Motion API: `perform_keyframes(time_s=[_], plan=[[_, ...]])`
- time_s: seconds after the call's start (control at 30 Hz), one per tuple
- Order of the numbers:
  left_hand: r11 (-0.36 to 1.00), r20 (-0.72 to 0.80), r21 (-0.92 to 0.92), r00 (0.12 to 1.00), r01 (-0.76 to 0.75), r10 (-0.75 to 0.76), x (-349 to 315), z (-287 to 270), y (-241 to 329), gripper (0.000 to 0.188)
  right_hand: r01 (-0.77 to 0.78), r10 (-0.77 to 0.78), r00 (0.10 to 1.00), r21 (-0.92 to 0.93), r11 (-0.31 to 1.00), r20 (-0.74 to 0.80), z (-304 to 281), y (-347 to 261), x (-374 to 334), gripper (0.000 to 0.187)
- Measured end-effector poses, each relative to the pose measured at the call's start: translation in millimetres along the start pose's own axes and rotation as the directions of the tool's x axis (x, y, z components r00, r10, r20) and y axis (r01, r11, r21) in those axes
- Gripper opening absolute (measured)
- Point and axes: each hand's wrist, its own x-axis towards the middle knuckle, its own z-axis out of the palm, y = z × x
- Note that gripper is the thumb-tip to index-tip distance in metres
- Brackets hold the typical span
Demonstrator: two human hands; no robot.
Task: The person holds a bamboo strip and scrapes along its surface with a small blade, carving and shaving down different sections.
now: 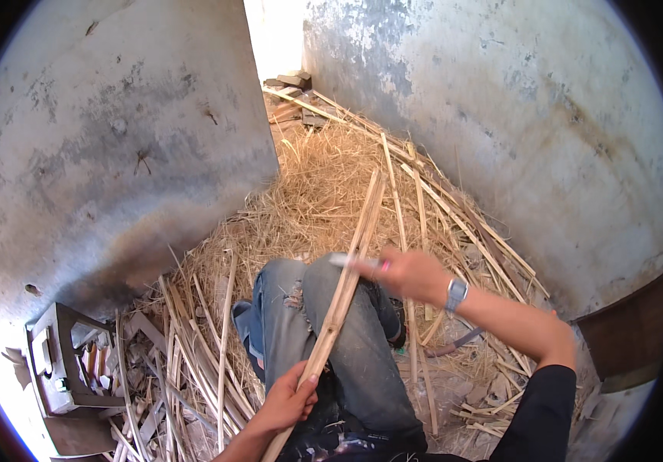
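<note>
A long, pale wooden strip (338, 308), split lengthwise toward its far end, slants across my lap and over my jeans (370, 369). My left hand (288, 398) is closed around its near part, thumb on top. My right hand (412, 275), wearing a wristwatch, is closed on a knife (342, 260) over the strip's middle. The knife's pale blade points left across the strip and is smeared by motion; a bit of pink shows by the fingers. Whether the blade touches the wood I cannot tell.
Shavings (323, 165) cover the floor ahead. Long strips (462, 212) lie along the right wall (501, 100), and more strips (193, 346) lie at my left. A dark metal frame (66, 362) stands far left by the left wall (116, 138). Bricks (293, 79) sit by the bright opening.
</note>
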Motion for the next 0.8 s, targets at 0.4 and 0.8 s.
perform_keyframes(time_s=[0.4,0.8], plan=[[0.999,-0.007,0.017,0.999,0.035,-0.035,-12,-17,-21,0.042,-0.034,0.032,0.99,-0.011,0.999,-0.136,26,44,9,0.065],[0.999,0.046,0.035,0.998,0.036,-0.038,-20,-23,-28,0.039,0.07,-0.104,0.955,-0.131,0.989,-0.278,13,36,4,0.057]])
